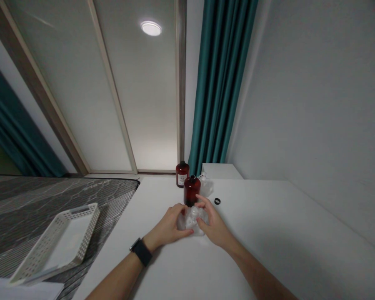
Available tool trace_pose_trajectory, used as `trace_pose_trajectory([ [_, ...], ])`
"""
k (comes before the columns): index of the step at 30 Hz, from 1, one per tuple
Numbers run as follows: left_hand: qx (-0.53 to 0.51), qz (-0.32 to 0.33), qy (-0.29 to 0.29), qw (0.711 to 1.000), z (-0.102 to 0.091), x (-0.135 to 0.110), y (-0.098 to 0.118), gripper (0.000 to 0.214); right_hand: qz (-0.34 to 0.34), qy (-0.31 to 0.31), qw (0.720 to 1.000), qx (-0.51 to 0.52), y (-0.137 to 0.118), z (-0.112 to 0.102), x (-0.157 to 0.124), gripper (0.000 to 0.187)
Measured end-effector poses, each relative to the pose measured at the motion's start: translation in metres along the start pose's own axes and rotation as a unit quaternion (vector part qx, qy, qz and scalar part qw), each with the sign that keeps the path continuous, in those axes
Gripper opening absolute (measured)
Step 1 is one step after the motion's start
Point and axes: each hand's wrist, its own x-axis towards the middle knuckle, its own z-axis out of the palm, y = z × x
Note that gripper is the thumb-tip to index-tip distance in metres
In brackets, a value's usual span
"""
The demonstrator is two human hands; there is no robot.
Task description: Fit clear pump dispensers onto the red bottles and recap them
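A crumpled clear plastic bag [192,218] lies on the white table between my hands. My left hand [171,223] curves around its left side, thumb and fingers on the plastic. From the right, my right hand [214,223] closes on the same plastic with thumb and fingers bent. Its index finger overlaps the lower edge of an open brown bottle [192,192]; whether it touches the glass I cannot tell. Behind stands a second brown bottle [182,177] with a white label and a dark top. A black ring-shaped cap [217,201] rests right of the bottles.
More clear plastic [206,186] sits behind the open bottle. A white box [221,171] stands at the table's far edge, before a teal curtain [223,83]. Lower left, a white perforated basket [90,237] is beside the white table [268,233], with a wall along the right.
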Motion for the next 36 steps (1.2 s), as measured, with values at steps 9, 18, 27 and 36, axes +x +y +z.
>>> trace_pose_trajectory([
  [9, 0.002, -0.001, 0.002, 1.0, 0.0013, 0.0, -0.0023, 0.053, -0.014, 0.007, 1.0, -0.011, 0.0018, -0.0014, -0.0001, 0.062],
  [18, 0.008, -0.001, 0.002, 1.0, 0.0013, -0.0002, -0.0019, 0.051, -0.014, 0.014, 1.0, 0.012, 0.007, -0.0007, 0.0013, 0.057],
  [27, -0.003, -0.006, -0.001, 1.0, 0.0008, -0.0002, -0.001, 0.05, 0.0, 0.002, 0.999, 0.035, 0.0047, -0.0014, 0.0015, 0.057],
  [36, 0.003, 0.007, -0.009, 1.0, 0.0009, -0.0005, -0.0026, 0.051, 0.0, -0.012, 1.0, 0.028, 0.0044, -0.001, 0.0004, 0.053],
])
